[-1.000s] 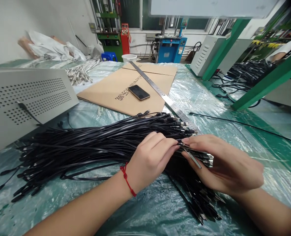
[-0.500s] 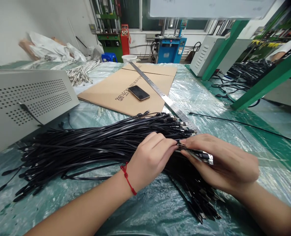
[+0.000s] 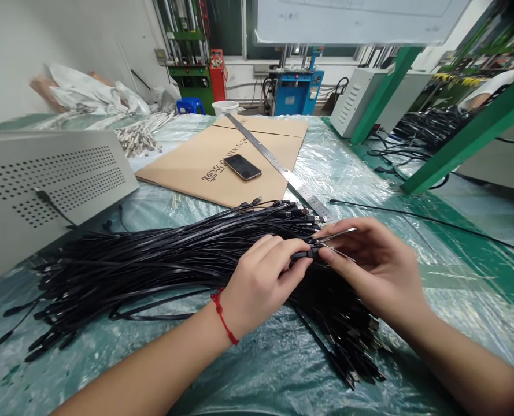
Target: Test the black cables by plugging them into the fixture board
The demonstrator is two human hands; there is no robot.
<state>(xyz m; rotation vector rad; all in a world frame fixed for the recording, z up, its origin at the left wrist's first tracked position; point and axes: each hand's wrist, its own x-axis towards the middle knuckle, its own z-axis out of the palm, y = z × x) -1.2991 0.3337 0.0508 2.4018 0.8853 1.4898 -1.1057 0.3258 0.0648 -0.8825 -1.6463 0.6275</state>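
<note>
My left hand (image 3: 265, 277), with a red cord bracelet (image 3: 221, 315) at the wrist, pinches a black cable by its connector end (image 3: 302, 254). My right hand (image 3: 380, 268) faces it, fingers closed on a small two-armed metal tool (image 3: 337, 236). The tool's arms spread toward the right, and its left end meets the connector; whether it is tweezers or snips I cannot tell. Behind and left of my hands lies a thick bundle of black cables (image 3: 152, 248), with USB plugs at its right end. More black cables (image 3: 343, 329) hang together below my hands, their metal plugs pointing down-right.
A steel ruler (image 3: 274, 159) and a phone (image 3: 243, 167) lie on flat cardboard (image 3: 187, 164). At left stands a perforated grey metal box (image 3: 66, 196). A single cable (image 3: 404, 212) crosses the right side. Green posts (image 3: 460, 136) rise there; a co-worker's arm (image 3: 477, 99) shows behind.
My right hand has opened its grip somewhat and turned, so the tool's two arms now show spread apart. The plug seen under the right palm before no longer shows there.
</note>
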